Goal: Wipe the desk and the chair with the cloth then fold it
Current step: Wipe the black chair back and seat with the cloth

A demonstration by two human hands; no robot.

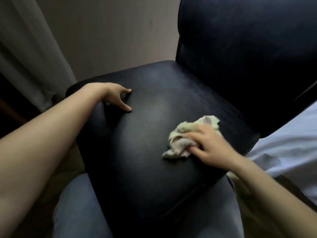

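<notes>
Knees in blue jeans (80,208) stand right up against the front edge of the dark, smooth-upholstered chair seat (140,160), so the person is leaning over it from close in. The left hand (115,98) is planted on the seat's far left corner, its fingers spread and only the tips bearing down, holding nothing. To my eye it is there to brace the body and keep the chair steady.

The right hand (212,148) lies over a crumpled, pale yellowish cloth (185,136) on the right side of the seat, near the padded dark backrest (248,57). Its fingers are laid across the top of the bunch and the thumb is tucked in against the near side, so the cloth looks gathered and pressed flat to the upholstery. The hand is blurred, so I cannot say how tight that hold is. The blur suggests a wiping stroke is under way.

I would judge the chair part of the job to be in hand. The cloth is bunched, so folding is not yet begun. No desk shows from here. A pale curtain (25,57) hangs to the left by a plain wall (111,31), and white bedding (291,143) lies just right of the chair.
</notes>
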